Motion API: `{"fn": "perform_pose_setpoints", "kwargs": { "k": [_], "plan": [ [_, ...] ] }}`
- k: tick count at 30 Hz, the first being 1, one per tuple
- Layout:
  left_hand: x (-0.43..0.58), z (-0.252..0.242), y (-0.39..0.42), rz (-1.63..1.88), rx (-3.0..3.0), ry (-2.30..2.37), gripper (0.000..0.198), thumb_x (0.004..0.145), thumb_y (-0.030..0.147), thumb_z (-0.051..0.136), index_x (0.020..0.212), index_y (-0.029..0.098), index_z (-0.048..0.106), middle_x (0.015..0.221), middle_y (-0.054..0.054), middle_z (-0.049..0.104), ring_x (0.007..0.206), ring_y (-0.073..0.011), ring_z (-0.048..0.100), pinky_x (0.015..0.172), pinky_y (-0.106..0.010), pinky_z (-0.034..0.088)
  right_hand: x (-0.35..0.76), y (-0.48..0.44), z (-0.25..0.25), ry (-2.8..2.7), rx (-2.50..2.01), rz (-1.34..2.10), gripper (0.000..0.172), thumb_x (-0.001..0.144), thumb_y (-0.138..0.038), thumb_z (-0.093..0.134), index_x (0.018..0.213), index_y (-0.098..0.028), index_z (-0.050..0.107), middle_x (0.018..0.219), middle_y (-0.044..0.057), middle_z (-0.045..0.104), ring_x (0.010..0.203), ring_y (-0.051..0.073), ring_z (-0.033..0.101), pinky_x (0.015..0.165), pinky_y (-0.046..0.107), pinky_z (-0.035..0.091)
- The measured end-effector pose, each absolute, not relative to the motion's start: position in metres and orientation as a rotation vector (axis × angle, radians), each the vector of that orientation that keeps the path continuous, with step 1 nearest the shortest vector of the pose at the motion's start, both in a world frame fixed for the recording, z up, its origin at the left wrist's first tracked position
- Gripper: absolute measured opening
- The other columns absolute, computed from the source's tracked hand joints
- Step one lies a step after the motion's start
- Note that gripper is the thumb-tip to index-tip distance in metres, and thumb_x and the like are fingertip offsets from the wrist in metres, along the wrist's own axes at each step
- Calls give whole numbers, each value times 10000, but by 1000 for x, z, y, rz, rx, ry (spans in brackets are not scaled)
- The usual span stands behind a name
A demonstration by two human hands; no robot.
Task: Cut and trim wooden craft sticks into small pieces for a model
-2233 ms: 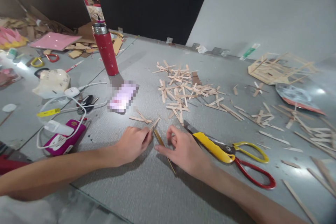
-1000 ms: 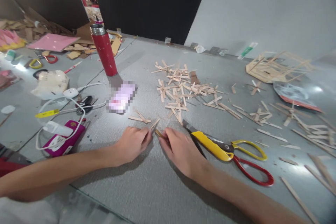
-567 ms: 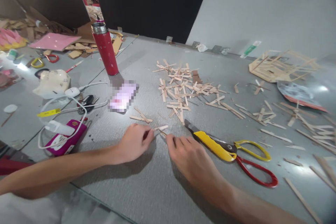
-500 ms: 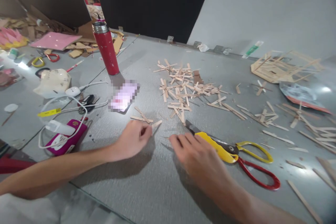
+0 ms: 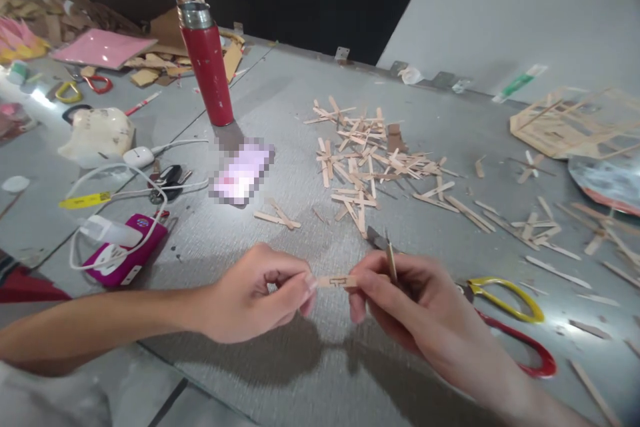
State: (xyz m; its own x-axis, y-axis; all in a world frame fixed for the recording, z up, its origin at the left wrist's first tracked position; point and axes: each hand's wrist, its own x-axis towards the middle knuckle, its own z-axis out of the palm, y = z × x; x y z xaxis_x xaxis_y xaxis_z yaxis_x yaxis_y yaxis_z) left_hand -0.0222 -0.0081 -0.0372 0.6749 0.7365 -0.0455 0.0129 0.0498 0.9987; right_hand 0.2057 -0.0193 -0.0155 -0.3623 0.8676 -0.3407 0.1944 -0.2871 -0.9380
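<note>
Both hands are raised a little above the grey table (image 5: 300, 373) and meet at a short wooden stick piece (image 5: 336, 281) with pencil marks. My left hand (image 5: 255, 293) pinches its left end between thumb and fingertips. My right hand (image 5: 405, 300) pinches its right end and also holds a thin pencil-like stick (image 5: 391, 263) that points upward between the fingers. Scissors with a yellow and a red handle (image 5: 505, 310) lie just right of my right hand, partly hidden by it.
A heap of cut wooden sticks (image 5: 367, 160) lies beyond the hands, more scattered to the right (image 5: 540, 233). A red flask (image 5: 207, 63), a lit phone (image 5: 241, 172), a white cable with charger (image 5: 107, 230) and a stick frame model (image 5: 565, 123) stand around.
Both hands have lifted off the table and come together on one short stick piece. The right hand moved off the yellow knife area and now covers it. The camera tilted slightly.
</note>
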Motion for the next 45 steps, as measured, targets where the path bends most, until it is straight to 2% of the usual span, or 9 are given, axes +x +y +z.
{"fn": "perform_pose_setpoints", "kwargs": {
  "k": [4,7,19,27,34,45],
  "plan": [
    [-24,-40,-9,657,1462,697,379,1075,364,423,923,126,676,560,23,555,454,-65,443,448,-155,342,207,-26,-14,-1473,-1370,1605,434,948,-567,631,737,-191,680,574,-17,574,423,58,308,382,213,206],
    [-23,-39,-10,677,1416,703,303,1063,346,457,1060,130,669,628,2,618,497,-82,491,476,-165,385,209,-27,-12,-1533,-1389,1544,419,956,-552,626,749,-195,695,568,-7,587,431,69,332,384,217,217],
    [-23,-37,-11,667,1340,669,201,1049,279,457,970,149,588,606,18,604,470,-72,454,458,-157,368,206,-21,-10,-1518,-1290,1594,412,961,-560,624,787,-193,692,548,-12,613,424,68,344,380,204,249],
    [-23,-40,-10,670,1346,697,214,1052,300,469,975,151,603,612,13,615,480,-73,469,466,-155,377,206,-20,-14,-1500,-1293,1571,395,961,-550,629,801,-194,685,537,-26,583,408,67,327,362,206,221],
    [-21,-41,-9,674,1343,697,224,1054,307,474,980,152,617,615,16,619,479,-69,470,470,-153,385,206,-18,-11,-1559,-1348,1537,455,949,-605,607,762,-194,668,530,-20,575,419,72,327,372,215,223],
    [-22,-43,-9,659,1399,738,245,1045,327,492,960,145,631,609,10,631,476,-70,487,464,-156,394,206,-16,-13,-1579,-1377,1536,454,959,-585,600,738,-193,659,539,-21,572,445,76,348,397,217,252]
  ]
}}
